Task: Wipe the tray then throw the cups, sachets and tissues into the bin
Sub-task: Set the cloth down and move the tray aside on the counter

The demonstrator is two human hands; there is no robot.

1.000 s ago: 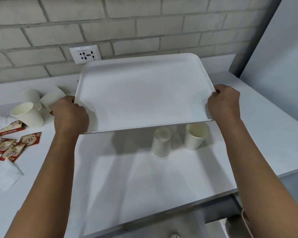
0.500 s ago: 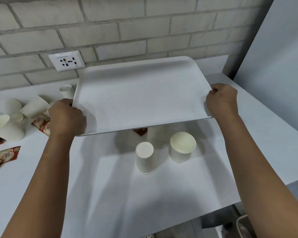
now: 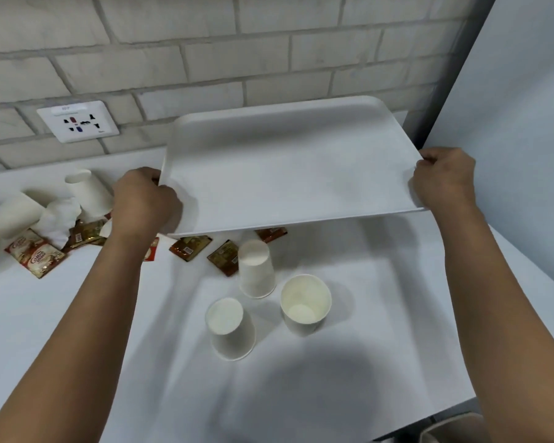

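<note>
Holding the white tray clear of the counter, both hands clamped on it: left hand curled round the left short edge near the front corner, right hand pinching the right short edge. Tray's long axis runs left-right between the hands, surface looks empty, far edge up toward the brick wall. Key relation: the litter sits under and in front of the tray, so set-down needs a free patch. Two upturned paper cups plus one upright cup stand just below the front edge, closer to the right hand's side; brown sachets poke out from under the rim. More cups, a crumpled tissue and red sachets lie left of the left hand. Bin: maybe the rim at bottom right, can't tell. My read: wipe not started, no cloth in either hand
</note>
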